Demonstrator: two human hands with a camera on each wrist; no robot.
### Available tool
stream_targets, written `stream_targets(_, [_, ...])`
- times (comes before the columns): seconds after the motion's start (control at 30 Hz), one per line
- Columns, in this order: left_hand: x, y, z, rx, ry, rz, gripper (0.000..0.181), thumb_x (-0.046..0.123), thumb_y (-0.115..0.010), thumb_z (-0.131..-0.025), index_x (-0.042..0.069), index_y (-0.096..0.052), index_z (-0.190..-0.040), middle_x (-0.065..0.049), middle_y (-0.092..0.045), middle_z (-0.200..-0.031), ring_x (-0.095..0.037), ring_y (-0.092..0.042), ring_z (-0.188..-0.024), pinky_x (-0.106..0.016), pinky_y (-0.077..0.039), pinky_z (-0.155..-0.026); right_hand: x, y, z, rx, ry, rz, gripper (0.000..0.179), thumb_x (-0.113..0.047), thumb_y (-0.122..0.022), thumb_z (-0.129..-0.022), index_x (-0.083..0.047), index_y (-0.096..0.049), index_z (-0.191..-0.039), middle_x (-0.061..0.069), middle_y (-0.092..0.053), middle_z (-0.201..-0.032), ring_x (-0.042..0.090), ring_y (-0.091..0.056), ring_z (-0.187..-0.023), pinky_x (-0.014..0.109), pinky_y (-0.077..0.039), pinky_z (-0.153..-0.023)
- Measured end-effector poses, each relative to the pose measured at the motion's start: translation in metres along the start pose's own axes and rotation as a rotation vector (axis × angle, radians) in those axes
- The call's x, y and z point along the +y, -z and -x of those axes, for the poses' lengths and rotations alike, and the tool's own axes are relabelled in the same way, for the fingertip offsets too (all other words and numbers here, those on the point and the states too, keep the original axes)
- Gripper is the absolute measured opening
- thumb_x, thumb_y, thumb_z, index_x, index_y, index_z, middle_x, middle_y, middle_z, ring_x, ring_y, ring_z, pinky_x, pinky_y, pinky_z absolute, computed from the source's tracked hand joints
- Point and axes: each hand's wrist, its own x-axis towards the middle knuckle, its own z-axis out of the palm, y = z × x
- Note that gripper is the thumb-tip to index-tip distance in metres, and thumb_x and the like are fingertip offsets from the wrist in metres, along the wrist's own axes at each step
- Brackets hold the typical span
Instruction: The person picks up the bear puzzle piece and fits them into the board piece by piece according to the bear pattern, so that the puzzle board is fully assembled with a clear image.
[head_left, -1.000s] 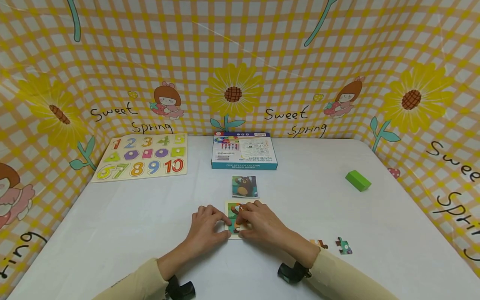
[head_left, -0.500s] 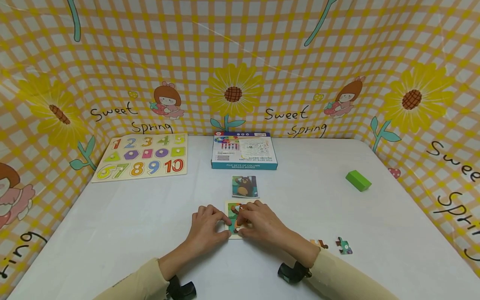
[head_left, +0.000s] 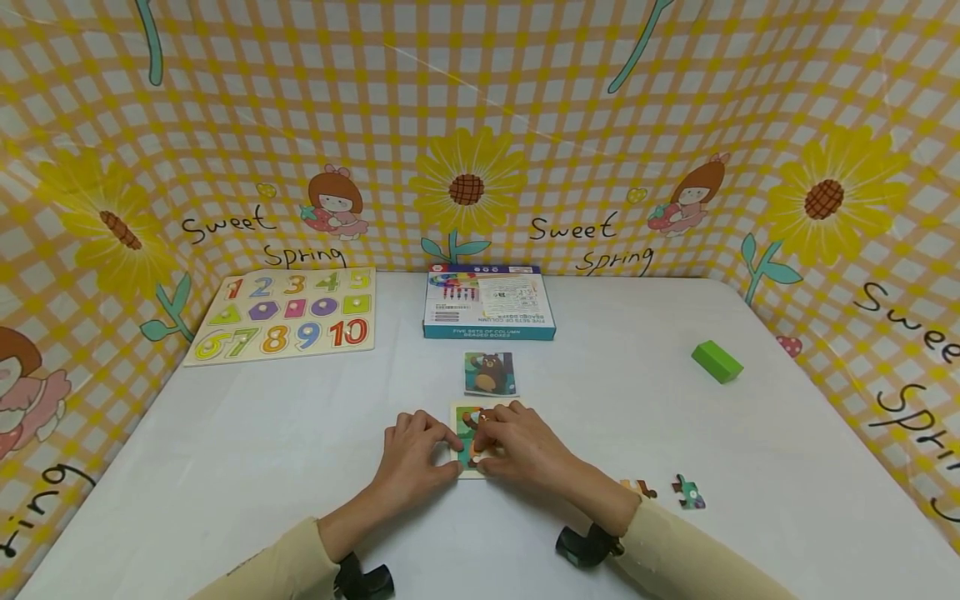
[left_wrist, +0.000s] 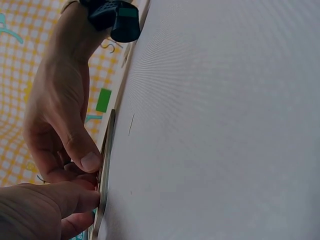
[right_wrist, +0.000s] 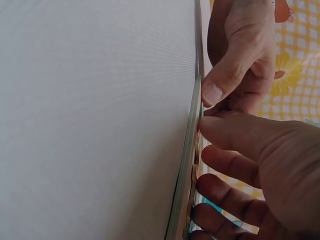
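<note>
Low in the middle of the head view, both hands meet over a small puzzle tray lying flat on the white bench. The left hand has its thumb and curled fingers pinching the tray's left edge, holding it down; the wrist views show a thumb pressed against the thin board's rim. The right hand lies over the tray's right part with fingers bent, pressing on a piece there, though what exactly sits under the fingertips is hidden. Just above the tray is a bear card, and above that a blue box. A number board sits at upper left, a green block at right, and two loose pieces lie at lower right, near the right sleeve. The risk, as I judge it, is that uneven pressing tips the thin tray or pops neighbouring pieces out, and that the sleeve brushes the loose pieces away.
</note>
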Motion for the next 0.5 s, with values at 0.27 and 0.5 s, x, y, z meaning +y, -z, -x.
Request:
stream_targets(0.27, [-0.001, -0.001, 0.0, -0.007, 0.009, 0.01, 0.012, 0.022, -0.074, -0.072, 0.022, -0.069, -0.082, 0.001, -0.052, -0.093, -0.017, -0.038, -0.091, -0.042, -0.029, -0.082, 0.003, 0.012, 0.008, 0.001, -0.088, -0.059, 0.017, -0.02, -0.078, -0.07, -0.018, -0.07, -0.086, -0.004, -0.06, -0.088, 0.011, -0.043, -0.083, 0.029, -0.036, -0.073])
stream_targets(0.5, [0.0, -0.001, -0.001, -0.003, 0.016, 0.025, 0.011, 0.021, -0.073, -0.072, 0.021, -0.069, -0.082, 0.0, -0.053, -0.094, -0.017, -0.038, -0.092, -0.044, -0.029, -0.083, 0.018, 0.034, 0.035, 0.039, -0.187, -0.07, 0.017, -0.023, -0.076, -0.074, -0.019, -0.071, -0.09, -0.007, -0.06, -0.092, 0.011, -0.044, -0.087, 0.03, -0.038, -0.076])
